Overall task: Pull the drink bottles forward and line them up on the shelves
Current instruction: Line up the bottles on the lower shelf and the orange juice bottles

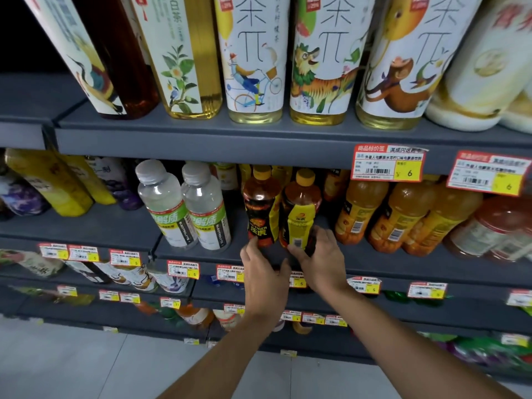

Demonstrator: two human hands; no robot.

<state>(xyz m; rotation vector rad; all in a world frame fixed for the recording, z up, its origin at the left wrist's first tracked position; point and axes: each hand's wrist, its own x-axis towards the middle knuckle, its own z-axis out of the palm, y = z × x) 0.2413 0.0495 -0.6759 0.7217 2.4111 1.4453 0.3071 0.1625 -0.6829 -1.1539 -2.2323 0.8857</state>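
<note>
Two amber energy-drink bottles with yellow caps stand side by side on the middle shelf point(374, 263). The left bottle point(260, 205) shows a black and yellow label. The right bottle point(300, 211) shows its yellow back label and barcode. My left hand point(263, 272) touches the base of the left bottle with its fingertips. My right hand point(319, 257) wraps its thumb and fingers round the base of the right bottle. More yellow-capped bottles stand in the dark behind them.
Two clear electrolyte-water bottles point(184, 205) lean to the left of the pair. Orange juice bottles point(403, 214) lean on the right. Tall tea bottles point(256, 59) fill the upper shelf. Price tags point(387, 164) line the shelf edges. Lower shelves hold more drinks.
</note>
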